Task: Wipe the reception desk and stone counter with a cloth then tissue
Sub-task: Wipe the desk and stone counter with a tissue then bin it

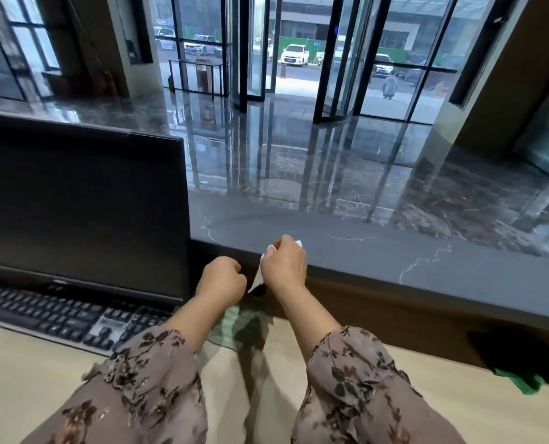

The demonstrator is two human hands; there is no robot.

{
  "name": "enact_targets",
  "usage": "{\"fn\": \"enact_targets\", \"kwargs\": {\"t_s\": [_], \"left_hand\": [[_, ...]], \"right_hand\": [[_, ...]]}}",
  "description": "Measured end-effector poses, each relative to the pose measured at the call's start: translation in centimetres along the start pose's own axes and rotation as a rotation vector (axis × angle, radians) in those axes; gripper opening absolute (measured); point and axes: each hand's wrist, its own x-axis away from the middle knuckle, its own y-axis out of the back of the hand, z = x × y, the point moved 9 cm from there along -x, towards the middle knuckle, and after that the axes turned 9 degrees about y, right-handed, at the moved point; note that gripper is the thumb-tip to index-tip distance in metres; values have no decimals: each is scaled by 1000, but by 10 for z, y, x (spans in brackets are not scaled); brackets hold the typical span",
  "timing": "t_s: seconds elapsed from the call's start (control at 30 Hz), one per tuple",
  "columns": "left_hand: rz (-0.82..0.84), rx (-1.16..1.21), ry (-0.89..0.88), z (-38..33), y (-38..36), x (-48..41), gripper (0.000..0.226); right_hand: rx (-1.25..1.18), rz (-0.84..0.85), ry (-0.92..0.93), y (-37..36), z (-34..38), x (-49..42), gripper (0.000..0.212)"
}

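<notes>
Tissue [256, 278] – a white, creased strip – is pinched in the right hand [284, 265], which is raised just at the near edge of the stone counter [395, 251]. The fingers are curled tight round it. One white corner sticks out above the knuckles, over the counter top, and the rest hangs down and to the left, below the counter's edge.

The left hand [222, 277] is just beside it, lower than the counter top and in front of the counter's dark face. It is balled into a loose fist, with the tissue's lower end close to its fingers, but whether it grips that end cannot be told. Both forearms come up from flowered sleeves [145, 379].

Below the counter lies the pale reception desk [26, 363]. On it, under the wrists and close against the counter's face, is a green-striped sheet [234, 325] – fabric or plastic, too blurred to say. Further right along the foot of the counter a green cloth [529, 381] lies on the desk, partly under something dark.

Left of the counter's bare stretch stands a black monitor [81, 203], its screen dark, with a black keyboard [42, 312] in front of it. Beyond the counter is a glossy dark floor [330, 161] and glass doors [298, 52].
</notes>
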Motion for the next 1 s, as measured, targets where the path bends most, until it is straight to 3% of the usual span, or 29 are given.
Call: {"fn": "enact_targets", "kwargs": {"t_s": [0.2, 0.27, 0.4, 0.57, 0.77, 1.0], "left_hand": [[55, 123, 21, 2, 8, -9, 35], [49, 119, 17, -1, 10, -7, 38], [60, 107, 37, -4, 6, -6, 25], [100, -7, -30, -31, -9, 8, 11], [120, -59, -101, -73, -39, 40, 34], [61, -123, -194, -129, -82, 70, 18]], "right_hand": [[-41, 166, 24, -39, 36, -9, 25], [-39, 184, 15, -43, 37, -12, 13], [-23, 157, 0, -36, 29, -14, 35], [-38, 107, -48, -8, 3, -18, 6], [-62, 31, -115, 37, -44, -19, 4], [-106, -13, -190, 102, -110, -17, 16]]}}
